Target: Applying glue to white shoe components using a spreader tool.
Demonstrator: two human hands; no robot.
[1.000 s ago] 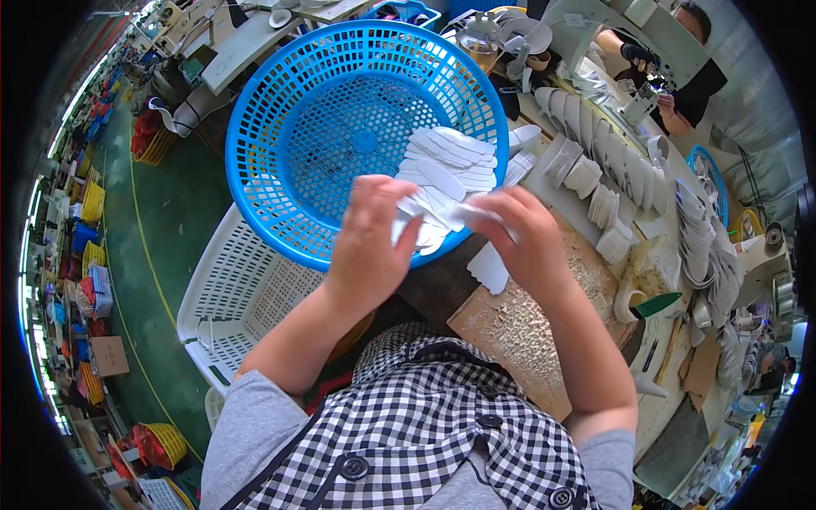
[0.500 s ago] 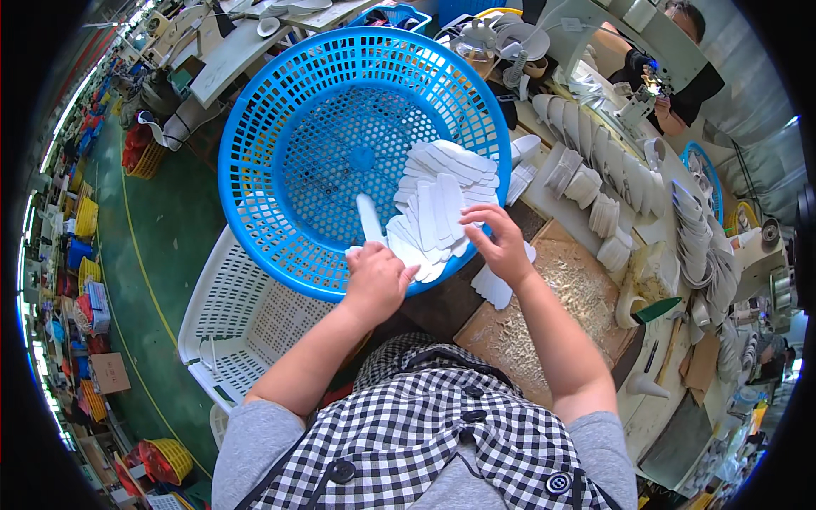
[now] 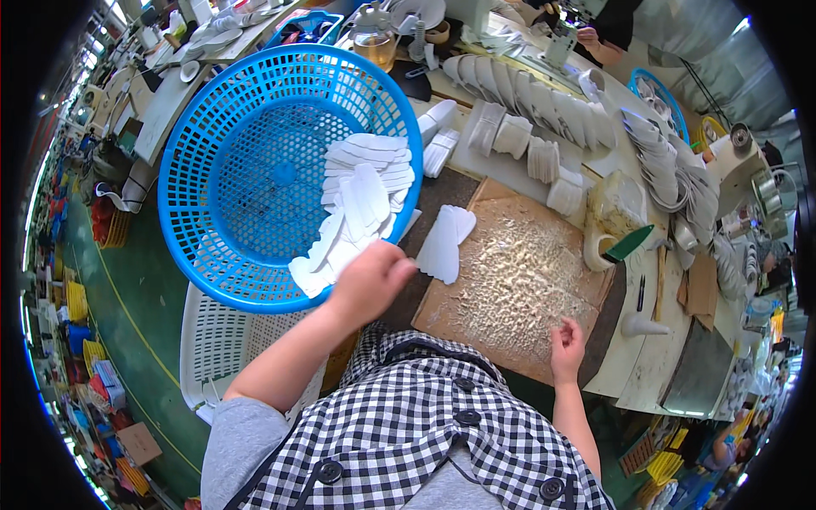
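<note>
My left hand [image 3: 371, 280] hovers at the near right rim of a round blue plastic basket [image 3: 180, 229], its fingers bent and partly blurred. In the right side of the basket lies an overlapping pile of white insole-shaped pieces [image 3: 364, 200]. Just right of that hand, a few more white pieces [image 3: 440, 248] rest on the left edge of a cardboard sheet [image 3: 438, 313]. Over the sheet's near right part is my right hand [image 3: 567, 348], fingers curled in loosely, nothing visible in them. Pale crumbly residue [image 3: 518, 285] covers much of the cardboard.
Under the blue basket sits a white perforated crate [image 3: 217, 340]. Beyond the cardboard are bundled white pieces [image 3: 512, 134] and a row of curved ones [image 3: 527, 93]. A green-bladed tool [image 3: 629, 244] stands in a container at right. Another person's hand [image 3: 588, 36] shows by a machine.
The view has swung right, so the basket sits farther left. My left hand has come over the basket's right rim; my right hand has left the pile and drawn back over the cardboard.
</note>
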